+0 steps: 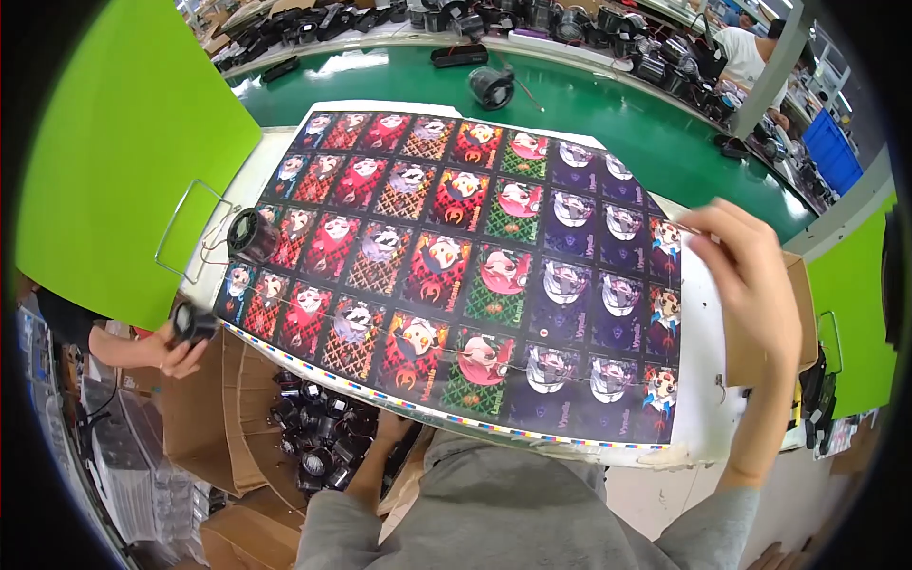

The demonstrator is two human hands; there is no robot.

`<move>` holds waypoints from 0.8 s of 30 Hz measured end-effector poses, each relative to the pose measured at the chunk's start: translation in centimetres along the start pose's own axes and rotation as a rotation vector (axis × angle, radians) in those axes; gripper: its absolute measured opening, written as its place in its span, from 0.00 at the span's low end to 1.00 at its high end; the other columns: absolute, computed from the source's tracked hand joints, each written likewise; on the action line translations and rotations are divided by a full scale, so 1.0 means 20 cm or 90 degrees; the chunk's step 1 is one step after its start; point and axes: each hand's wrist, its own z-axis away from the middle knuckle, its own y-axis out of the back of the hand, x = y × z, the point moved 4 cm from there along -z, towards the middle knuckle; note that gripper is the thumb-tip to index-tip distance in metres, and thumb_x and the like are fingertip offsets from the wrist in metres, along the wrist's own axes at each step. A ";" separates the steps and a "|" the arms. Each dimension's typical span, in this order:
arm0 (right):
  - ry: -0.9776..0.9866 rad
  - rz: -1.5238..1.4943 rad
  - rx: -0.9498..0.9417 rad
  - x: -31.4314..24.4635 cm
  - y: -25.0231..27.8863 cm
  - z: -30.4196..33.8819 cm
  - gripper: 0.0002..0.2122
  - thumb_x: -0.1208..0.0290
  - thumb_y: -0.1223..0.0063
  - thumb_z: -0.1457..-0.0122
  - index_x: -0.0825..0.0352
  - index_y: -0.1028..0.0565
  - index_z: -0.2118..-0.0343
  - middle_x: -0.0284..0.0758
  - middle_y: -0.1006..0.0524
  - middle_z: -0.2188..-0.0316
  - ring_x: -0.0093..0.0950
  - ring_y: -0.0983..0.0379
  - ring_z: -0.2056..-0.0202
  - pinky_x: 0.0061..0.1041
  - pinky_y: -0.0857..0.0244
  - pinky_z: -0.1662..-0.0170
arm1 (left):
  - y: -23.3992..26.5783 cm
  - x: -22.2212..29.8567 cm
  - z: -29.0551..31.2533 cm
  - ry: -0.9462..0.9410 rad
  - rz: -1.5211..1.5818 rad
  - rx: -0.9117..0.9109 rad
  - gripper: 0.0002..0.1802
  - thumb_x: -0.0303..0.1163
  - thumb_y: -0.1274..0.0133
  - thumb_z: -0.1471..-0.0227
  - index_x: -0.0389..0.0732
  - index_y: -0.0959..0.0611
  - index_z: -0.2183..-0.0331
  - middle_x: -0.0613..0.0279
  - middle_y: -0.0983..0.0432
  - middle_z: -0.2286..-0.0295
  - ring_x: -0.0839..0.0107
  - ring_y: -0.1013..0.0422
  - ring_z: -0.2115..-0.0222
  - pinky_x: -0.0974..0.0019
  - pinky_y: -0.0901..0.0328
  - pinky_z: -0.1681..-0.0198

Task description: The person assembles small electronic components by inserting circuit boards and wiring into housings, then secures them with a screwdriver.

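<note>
My right hand (755,275) is raised over the right edge of a printed sheet (503,361), slightly blurred. Its fingers are stretched out with the thumb apart, and nothing shows between them. The sheet carries rows of colourful cartoon-character cards and covers most of a white worktop (703,380). My left forearm (385,442) reaches down by the worktop's front edge, beside a cardboard box full of black round parts (323,446); the hand's fingers are hidden there. A black cylindrical fan-like part (252,236) stands on the sheet's left side.
A co-worker's hand (180,356) at the left holds a black round part (194,323). Behind the worktop runs a green conveyor belt (380,81) bearing a black part with a wire (491,87). Bright green panels (123,152) flank the left. A wire handle (176,233) sticks out there.
</note>
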 end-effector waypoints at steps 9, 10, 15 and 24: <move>-0.322 0.140 0.118 0.54 0.32 0.58 0.06 0.77 0.55 0.43 0.73 0.29 0.65 0.32 0.29 0.74 0.18 0.37 0.73 0.16 0.41 0.69 | 0.02 0.28 0.01 0.461 -0.031 -0.212 0.43 0.57 0.48 0.59 0.44 0.39 0.45 0.46 0.42 0.48 0.54 0.40 0.49 0.58 0.41 0.49; -0.371 0.122 0.142 0.60 0.35 0.64 0.06 0.76 0.55 0.43 0.74 0.29 0.65 0.31 0.29 0.75 0.17 0.38 0.74 0.16 0.42 0.69 | 0.03 0.29 0.01 0.477 -0.014 -0.206 0.42 0.57 0.48 0.59 0.45 0.37 0.47 0.48 0.40 0.49 0.55 0.38 0.50 0.59 0.40 0.50; -0.414 0.103 0.165 0.78 0.39 0.81 0.07 0.75 0.54 0.43 0.73 0.29 0.66 0.29 0.30 0.76 0.16 0.40 0.75 0.15 0.43 0.71 | -0.09 0.03 0.00 0.146 -0.212 -0.289 0.35 0.55 0.47 0.60 0.44 0.28 0.53 0.51 0.32 0.54 0.56 0.34 0.53 0.60 0.38 0.54; -0.424 0.050 0.171 0.85 0.35 0.88 0.08 0.72 0.54 0.42 0.72 0.29 0.64 0.28 0.30 0.74 0.15 0.40 0.74 0.14 0.44 0.70 | 0.27 0.14 0.20 0.674 0.766 -0.072 0.19 0.43 0.40 0.66 0.49 0.24 0.68 0.68 0.28 0.75 0.70 0.32 0.76 0.64 0.32 0.72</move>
